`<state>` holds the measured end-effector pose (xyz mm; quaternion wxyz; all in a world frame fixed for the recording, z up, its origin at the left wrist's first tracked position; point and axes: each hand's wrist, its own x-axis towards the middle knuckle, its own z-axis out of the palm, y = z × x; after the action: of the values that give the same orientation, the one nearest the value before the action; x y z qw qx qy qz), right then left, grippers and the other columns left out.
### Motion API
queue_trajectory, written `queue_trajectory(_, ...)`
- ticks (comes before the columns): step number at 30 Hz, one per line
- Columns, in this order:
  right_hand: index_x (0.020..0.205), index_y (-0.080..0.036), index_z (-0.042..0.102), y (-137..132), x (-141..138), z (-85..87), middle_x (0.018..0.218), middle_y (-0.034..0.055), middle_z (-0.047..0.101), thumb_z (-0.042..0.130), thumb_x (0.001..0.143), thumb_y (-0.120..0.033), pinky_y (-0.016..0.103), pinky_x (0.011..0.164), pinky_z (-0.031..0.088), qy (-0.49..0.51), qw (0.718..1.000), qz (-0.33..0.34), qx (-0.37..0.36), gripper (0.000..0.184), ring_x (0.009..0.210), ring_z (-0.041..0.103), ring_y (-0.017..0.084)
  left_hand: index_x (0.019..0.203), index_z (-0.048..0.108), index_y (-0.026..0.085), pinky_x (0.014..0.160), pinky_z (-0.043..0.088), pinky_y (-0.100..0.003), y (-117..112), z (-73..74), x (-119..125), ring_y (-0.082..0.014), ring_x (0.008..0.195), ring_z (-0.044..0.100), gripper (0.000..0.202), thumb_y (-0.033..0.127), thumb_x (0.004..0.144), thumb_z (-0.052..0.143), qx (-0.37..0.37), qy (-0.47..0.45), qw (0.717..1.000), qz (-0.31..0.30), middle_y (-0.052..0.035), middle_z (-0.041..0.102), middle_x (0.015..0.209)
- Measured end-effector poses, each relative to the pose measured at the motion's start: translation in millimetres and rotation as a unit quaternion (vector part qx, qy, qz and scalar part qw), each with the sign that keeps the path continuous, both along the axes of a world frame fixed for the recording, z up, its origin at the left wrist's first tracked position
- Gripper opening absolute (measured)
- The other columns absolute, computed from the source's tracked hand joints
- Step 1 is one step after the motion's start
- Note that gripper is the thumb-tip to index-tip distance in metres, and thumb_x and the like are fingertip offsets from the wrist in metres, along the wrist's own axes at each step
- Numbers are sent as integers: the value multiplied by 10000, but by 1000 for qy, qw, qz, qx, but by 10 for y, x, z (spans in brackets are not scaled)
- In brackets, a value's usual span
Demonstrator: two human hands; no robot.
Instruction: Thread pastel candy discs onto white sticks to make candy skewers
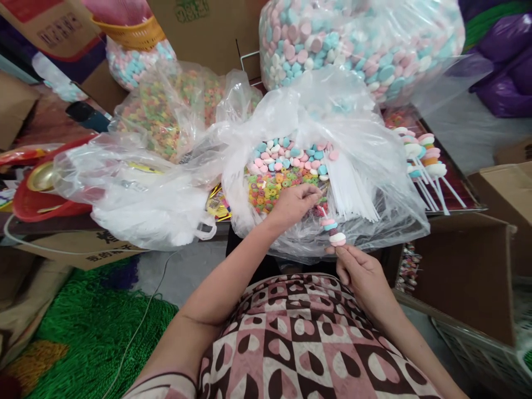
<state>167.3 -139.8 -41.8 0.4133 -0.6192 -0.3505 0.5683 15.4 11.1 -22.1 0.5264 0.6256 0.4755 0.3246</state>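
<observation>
My right hand (361,270) is closed on the lower end of a candy skewer (334,231). Pink, blue and white marshmallows and a darker piece are threaded on it, and its bare tip points up and left. My left hand (294,205) hovers over the gummy rings (266,191), fingers bent and drawn together close to the skewer's tip; anything between them is too small to make out. Behind the rings lie loose marshmallows (286,155) in pink, blue and white. White sticks (351,191) are fanned out to their right on the clear plastic.
Finished-looking candy skewers (428,158) lie at the table's right end. A big bag of marshmallows (361,44) and a bag of gummy rings (174,111) stand behind. At left is a red basin (31,197). An open cardboard box (461,266) sits below right.
</observation>
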Motion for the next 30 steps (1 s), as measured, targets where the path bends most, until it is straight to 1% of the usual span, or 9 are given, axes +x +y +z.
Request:
queue_trajectory(4,881,-160,706,30,-24,10,417,-76,405,633,865,-616,231,394,157,7,1000,6,3,463,371,259,81,865,662,179,612,446,-238,-84,-88,6,-109,644,608,158,335,841,674,-78,-109,990,32,16,679,730)
queue_trajectory(7,902,-159,702,61,-46,20,424,-77,415,621,881,-606,231,391,160,3,1000,7,5,454,368,265,78,873,650,172,592,444,-233,-152,-103,22,-111,622,616,224,383,826,709,-95,-165,980,55,13,665,672)
queue_trajectory(9,901,-159,701,70,-57,19,421,-77,413,619,886,-602,229,396,168,5,1000,6,12,451,372,272,76,869,637,168,593,448,-227,-174,-89,28,-104,619,619,254,394,810,734,-112,-197,971,78,9,671,681)
queue_trajectory(12,886,-159,701,72,-70,19,418,-73,415,621,887,-598,230,400,154,4,1000,8,22,446,379,268,73,845,629,164,600,452,-226,-183,-64,28,-99,629,620,273,388,779,772,-127,-223,962,97,14,667,708)
queue_trajectory(15,877,-162,700,75,-81,26,418,-70,421,618,890,-593,232,397,148,3,1000,8,23,440,377,268,72,835,634,167,620,464,-240,-204,-77,32,-110,643,625,251,369,781,771,-116,-223,963,93,19,659,697)
queue_trajectory(18,877,-163,700,80,-87,25,413,-71,420,623,890,-585,232,395,154,4,1000,3,25,429,374,274,72,851,647,177,670,485,-251,-260,-130,38,-121,699,643,174,330,821,724,-74,-205,971,95,12,678,744)
queue_trajectory(22,865,-161,696,71,-100,14,411,-70,418,640,880,-589,234,391,146,17,1000,0,16,432,373,273,72,883,687,193,787,504,-266,-352,-175,20,-133,815,657,99,290,876,664,60,-134,984,102,-8,719,856)
queue_trajectory(27,815,-161,677,57,-142,52,404,-74,402,692,834,-602,226,403,185,54,998,-7,-2,441,378,283,66,902,715,200,849,529,-283,-409,-142,1,-162,888,695,131,266,930,606,217,-46,972,74,-51,757,930)
queue_trajectory(30,810,-166,669,57,-143,93,403,-75,398,716,816,-598,229,390,167,65,998,-13,-11,434,374,275,65,885,726,191,907,533,-300,-427,-147,27,-178,955,690,156,267,937,600,266,-30,962,45,-75,749,962)
